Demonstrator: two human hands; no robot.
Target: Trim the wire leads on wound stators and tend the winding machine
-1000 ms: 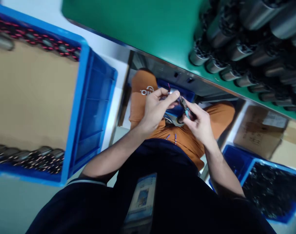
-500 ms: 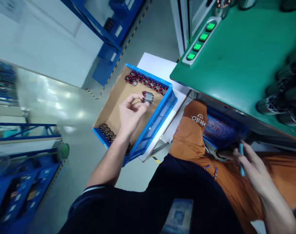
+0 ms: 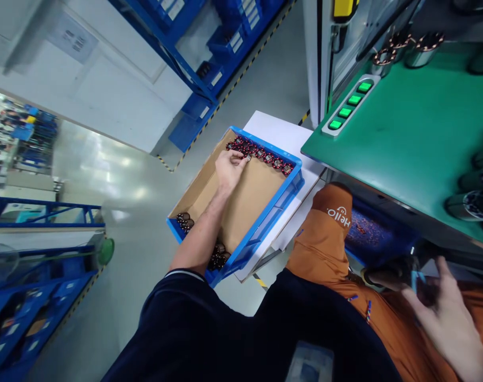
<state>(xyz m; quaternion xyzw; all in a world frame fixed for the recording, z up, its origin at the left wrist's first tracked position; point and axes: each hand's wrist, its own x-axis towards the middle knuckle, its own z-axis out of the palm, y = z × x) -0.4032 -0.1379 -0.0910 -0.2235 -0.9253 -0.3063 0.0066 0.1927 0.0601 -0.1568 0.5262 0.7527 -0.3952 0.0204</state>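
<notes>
My left hand (image 3: 230,168) reaches into the blue tray (image 3: 241,248), its fingers closed on a small wound stator (image 3: 247,158) at the row along the far wall. Several stators with reddish copper windings (image 3: 268,157) stand in that row. Fingers hide much of the held one. At the lower right, beside my orange trouser leg, my right hand (image 3: 444,313) holds light-blue-handled pliers (image 3: 415,277). Their metal tip points away from me; blur and shadow hide some of the grip.
Dark parts (image 3: 218,257) lie at the tray's near end. The tray sits on a white stand (image 3: 273,130). On the right is a green workbench (image 3: 408,116) with a strip of green buttons (image 3: 349,106) and larger metal stators (image 3: 472,204). A blue bin (image 3: 368,231) is below it.
My left hand has lowered the stator from above the tray to the row at its far wall. My right hand has turned and opened somewhat around the pliers. The view has shifted.
</notes>
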